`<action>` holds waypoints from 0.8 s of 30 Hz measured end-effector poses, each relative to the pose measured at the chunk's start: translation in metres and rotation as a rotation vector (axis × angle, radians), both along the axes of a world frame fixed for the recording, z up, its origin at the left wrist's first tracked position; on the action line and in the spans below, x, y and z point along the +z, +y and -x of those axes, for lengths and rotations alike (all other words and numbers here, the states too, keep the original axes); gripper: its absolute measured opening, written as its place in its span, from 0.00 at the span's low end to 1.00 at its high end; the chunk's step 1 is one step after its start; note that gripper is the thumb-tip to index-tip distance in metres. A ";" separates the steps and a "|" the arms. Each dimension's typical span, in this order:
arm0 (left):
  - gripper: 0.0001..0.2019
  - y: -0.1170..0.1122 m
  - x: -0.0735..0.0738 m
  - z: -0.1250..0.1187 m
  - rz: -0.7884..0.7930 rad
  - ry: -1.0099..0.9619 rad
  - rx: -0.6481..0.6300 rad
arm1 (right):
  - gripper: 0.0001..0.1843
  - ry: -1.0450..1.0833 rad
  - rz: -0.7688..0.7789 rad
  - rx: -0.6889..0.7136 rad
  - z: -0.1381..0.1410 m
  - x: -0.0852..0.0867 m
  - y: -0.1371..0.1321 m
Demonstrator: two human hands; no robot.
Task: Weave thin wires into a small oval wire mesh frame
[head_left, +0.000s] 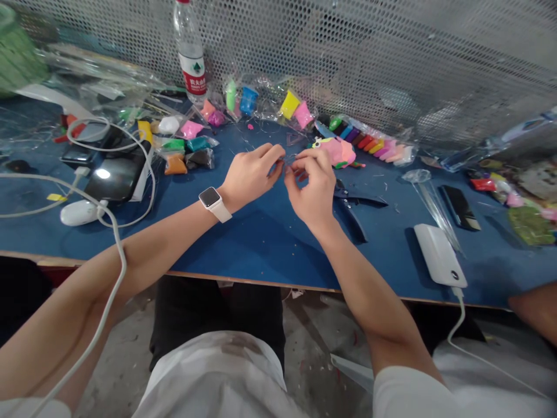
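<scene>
My left hand (255,176), with a pale watch (215,203) on its wrist, is closed in a pinch over the middle of the blue table. Close by on its right, my right hand (311,186) pinches too, the fingertips of both almost meeting. Whatever lies between the fingers is too small and thin to make out. Just behind my right hand sits a pink clay figure (337,151) with a googly eye and green bits. Dark-handled pliers (351,212) lie beside my right wrist, their handles spread.
Several clay packets (176,164) and a water bottle (191,58) stand along the mesh panel (278,46). At left are a black phone (117,174) and a white cable (124,261). Right of me lie a white power bank (439,255), another phone (460,207) and another person's arm (537,310).
</scene>
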State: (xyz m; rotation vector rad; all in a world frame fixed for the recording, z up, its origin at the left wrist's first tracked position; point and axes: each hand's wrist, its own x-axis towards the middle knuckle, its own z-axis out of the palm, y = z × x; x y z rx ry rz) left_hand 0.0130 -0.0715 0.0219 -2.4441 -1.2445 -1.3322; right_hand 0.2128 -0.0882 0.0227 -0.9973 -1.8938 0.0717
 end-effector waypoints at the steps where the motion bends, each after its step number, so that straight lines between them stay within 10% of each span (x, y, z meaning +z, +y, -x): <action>1: 0.09 0.000 0.000 0.001 -0.019 0.028 0.001 | 0.08 -0.007 0.002 -0.015 0.000 -0.001 0.000; 24: 0.13 0.002 0.006 0.002 -0.005 0.178 -0.076 | 0.11 -0.027 0.014 0.044 0.003 0.001 0.000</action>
